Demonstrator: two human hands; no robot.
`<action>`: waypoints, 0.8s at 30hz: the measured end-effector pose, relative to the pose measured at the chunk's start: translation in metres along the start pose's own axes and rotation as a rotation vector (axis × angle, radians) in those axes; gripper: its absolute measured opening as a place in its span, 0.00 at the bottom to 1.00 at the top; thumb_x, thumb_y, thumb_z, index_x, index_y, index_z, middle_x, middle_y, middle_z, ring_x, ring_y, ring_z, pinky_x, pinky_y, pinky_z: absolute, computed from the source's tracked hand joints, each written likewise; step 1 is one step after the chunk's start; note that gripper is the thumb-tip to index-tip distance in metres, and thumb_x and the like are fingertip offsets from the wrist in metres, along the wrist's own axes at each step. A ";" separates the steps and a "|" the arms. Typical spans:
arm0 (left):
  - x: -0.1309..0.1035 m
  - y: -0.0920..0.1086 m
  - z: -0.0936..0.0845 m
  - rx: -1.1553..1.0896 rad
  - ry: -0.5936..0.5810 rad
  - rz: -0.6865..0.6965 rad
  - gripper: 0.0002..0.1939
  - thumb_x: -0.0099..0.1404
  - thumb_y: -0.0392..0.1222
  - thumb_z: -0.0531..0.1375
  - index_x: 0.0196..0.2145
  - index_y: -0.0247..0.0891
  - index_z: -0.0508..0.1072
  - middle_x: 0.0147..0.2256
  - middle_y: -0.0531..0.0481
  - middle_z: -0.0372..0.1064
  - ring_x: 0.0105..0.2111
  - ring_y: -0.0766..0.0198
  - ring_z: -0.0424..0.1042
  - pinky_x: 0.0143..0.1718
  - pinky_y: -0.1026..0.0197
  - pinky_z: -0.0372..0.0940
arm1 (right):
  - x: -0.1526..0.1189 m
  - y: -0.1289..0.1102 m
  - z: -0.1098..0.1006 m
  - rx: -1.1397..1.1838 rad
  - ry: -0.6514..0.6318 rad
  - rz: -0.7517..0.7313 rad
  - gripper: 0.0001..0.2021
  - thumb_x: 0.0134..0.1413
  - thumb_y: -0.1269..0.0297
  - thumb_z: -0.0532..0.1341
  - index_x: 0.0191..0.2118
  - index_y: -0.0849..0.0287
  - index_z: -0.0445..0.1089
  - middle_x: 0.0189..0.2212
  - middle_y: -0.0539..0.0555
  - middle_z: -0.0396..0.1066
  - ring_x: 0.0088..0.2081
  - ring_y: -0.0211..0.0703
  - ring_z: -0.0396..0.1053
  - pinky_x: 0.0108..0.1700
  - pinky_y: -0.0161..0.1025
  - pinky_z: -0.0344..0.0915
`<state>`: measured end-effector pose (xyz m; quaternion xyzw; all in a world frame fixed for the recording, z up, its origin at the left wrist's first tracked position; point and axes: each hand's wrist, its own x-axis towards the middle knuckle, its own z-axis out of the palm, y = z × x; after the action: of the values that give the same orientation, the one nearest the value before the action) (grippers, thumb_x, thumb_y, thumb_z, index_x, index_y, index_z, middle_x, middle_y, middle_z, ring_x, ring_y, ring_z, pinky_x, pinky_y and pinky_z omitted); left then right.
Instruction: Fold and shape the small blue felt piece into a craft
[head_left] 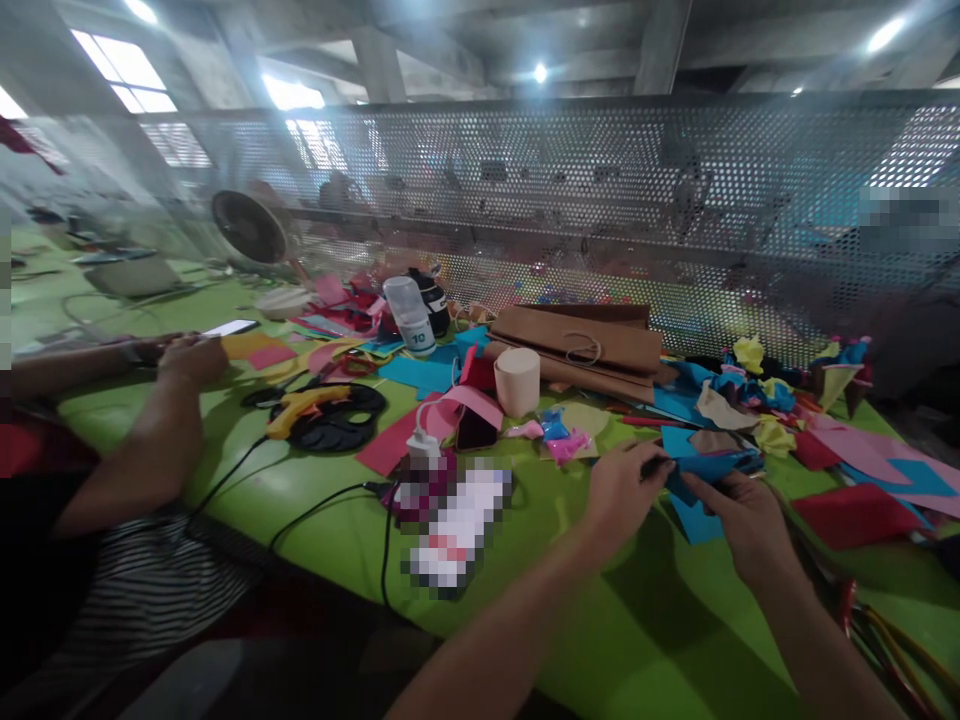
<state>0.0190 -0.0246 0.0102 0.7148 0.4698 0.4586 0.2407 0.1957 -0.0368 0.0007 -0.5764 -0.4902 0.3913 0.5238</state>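
Note:
My left hand (624, 492) is closed, its fingertips at the left edge of a folded piece of blue paper (703, 466). A small dark patch shows at those fingers; I cannot make out what it is. My right hand (742, 520) pinches the near edge of the same paper between thumb and fingers. Another flap of blue paper (694, 522) hangs or lies just below. Behind the hands are crumpled paper pieces, among them a yellow one (772, 435). Small pink and blue twisted scraps (561, 436) lie left of my left hand.
A phone (457, 535), a white charger plug (423, 446) and cables lie left. Beyond stand a cream roll (517, 382), a bottle (409, 318) and brown paper (577, 345). A yellow glue gun (304, 408) rests near another person's hands (187, 358). Scissors (874, 640) lie right.

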 end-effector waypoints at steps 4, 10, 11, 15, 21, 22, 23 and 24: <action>0.000 -0.002 0.001 -0.028 -0.007 0.005 0.05 0.70 0.41 0.64 0.41 0.42 0.81 0.41 0.49 0.80 0.42 0.58 0.77 0.45 0.59 0.69 | -0.001 -0.001 0.000 0.021 -0.041 0.004 0.19 0.38 0.46 0.77 0.27 0.56 0.78 0.19 0.48 0.66 0.24 0.40 0.58 0.26 0.38 0.55; -0.001 -0.002 0.001 0.006 0.006 0.040 0.06 0.70 0.39 0.63 0.43 0.42 0.81 0.42 0.47 0.80 0.44 0.56 0.77 0.45 0.58 0.69 | 0.002 -0.001 0.000 0.108 -0.022 0.012 0.23 0.39 0.43 0.77 0.21 0.55 0.69 0.17 0.46 0.61 0.23 0.37 0.57 0.26 0.37 0.55; -0.001 -0.002 0.001 0.013 0.008 0.038 0.06 0.70 0.38 0.63 0.43 0.42 0.81 0.42 0.47 0.80 0.44 0.56 0.77 0.46 0.58 0.69 | 0.002 0.000 0.000 0.116 -0.018 0.019 0.23 0.37 0.44 0.77 0.22 0.56 0.70 0.17 0.46 0.62 0.23 0.37 0.58 0.26 0.38 0.55; -0.001 0.000 0.002 0.042 0.028 0.008 0.06 0.70 0.36 0.62 0.43 0.41 0.80 0.42 0.47 0.79 0.43 0.56 0.77 0.47 0.57 0.70 | 0.000 0.003 0.003 0.139 -0.031 0.044 0.21 0.35 0.45 0.78 0.24 0.56 0.75 0.18 0.48 0.67 0.23 0.39 0.61 0.28 0.39 0.58; -0.003 0.001 0.003 -0.016 0.046 0.003 0.06 0.69 0.34 0.63 0.41 0.40 0.80 0.41 0.47 0.79 0.43 0.57 0.77 0.47 0.57 0.70 | -0.006 -0.001 0.010 0.176 -0.055 0.064 0.20 0.37 0.47 0.78 0.23 0.57 0.75 0.19 0.49 0.69 0.24 0.41 0.63 0.28 0.40 0.60; -0.003 0.002 0.003 -0.034 0.044 0.010 0.06 0.68 0.34 0.63 0.41 0.40 0.80 0.41 0.47 0.79 0.43 0.57 0.77 0.47 0.57 0.70 | -0.006 -0.001 0.011 0.187 -0.052 0.063 0.20 0.37 0.47 0.78 0.24 0.56 0.75 0.20 0.49 0.70 0.24 0.41 0.64 0.29 0.40 0.61; -0.003 0.001 0.004 -0.055 0.041 0.020 0.07 0.69 0.34 0.63 0.42 0.40 0.80 0.41 0.47 0.79 0.43 0.57 0.77 0.47 0.57 0.70 | -0.006 0.000 0.011 0.197 -0.047 0.063 0.19 0.37 0.47 0.78 0.25 0.56 0.76 0.20 0.49 0.70 0.24 0.41 0.64 0.29 0.40 0.61; -0.003 0.001 0.004 -0.081 0.037 0.034 0.07 0.69 0.34 0.63 0.43 0.40 0.81 0.41 0.47 0.79 0.43 0.57 0.77 0.48 0.57 0.71 | -0.006 0.000 0.011 0.206 -0.040 0.062 0.19 0.38 0.48 0.78 0.26 0.56 0.76 0.20 0.49 0.71 0.25 0.41 0.64 0.29 0.40 0.62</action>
<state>0.0225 -0.0278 0.0079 0.7038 0.4430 0.4945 0.2528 0.1843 -0.0400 -0.0015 -0.5264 -0.4396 0.4671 0.5581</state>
